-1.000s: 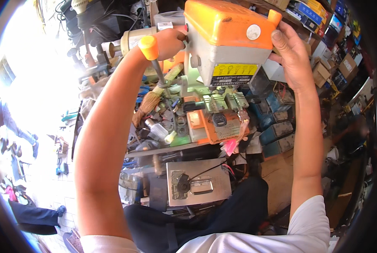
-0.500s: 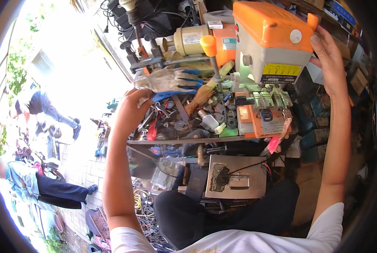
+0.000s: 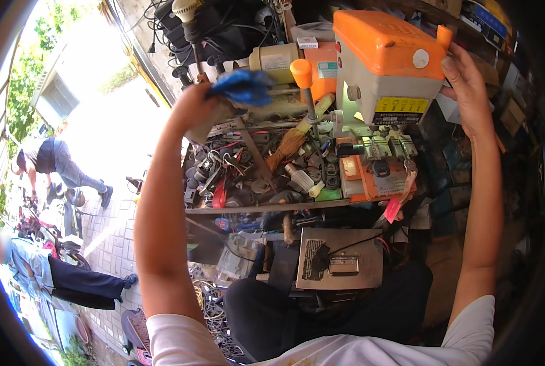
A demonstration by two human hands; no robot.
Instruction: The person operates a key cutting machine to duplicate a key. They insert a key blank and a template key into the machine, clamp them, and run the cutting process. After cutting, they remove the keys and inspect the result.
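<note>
One orange machine [image 3: 385, 67], one brush [image 3: 294, 137], one blue cloth [image 3: 243, 87]. My left hand [image 3: 202, 113], raised left of the machine, is clenched around the cloth. My right hand [image 3: 467, 91], arm stretched up, lies fingers spread against the machine's right side.

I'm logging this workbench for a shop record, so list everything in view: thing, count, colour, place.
machine: one, orange top on grey body, back right of bench
glove: one, blue and pale, in left hand
lever knob: one, orange, left of machine
brush: one, tan bristles, bench centre
metal plate: one, grey, below bench edge
small parts on the bench: many, mixed dark colours, bench left
people: two, dark clothes, pavement far left
left hand: raised, holding the glove
right hand: on the machine's right side
</note>
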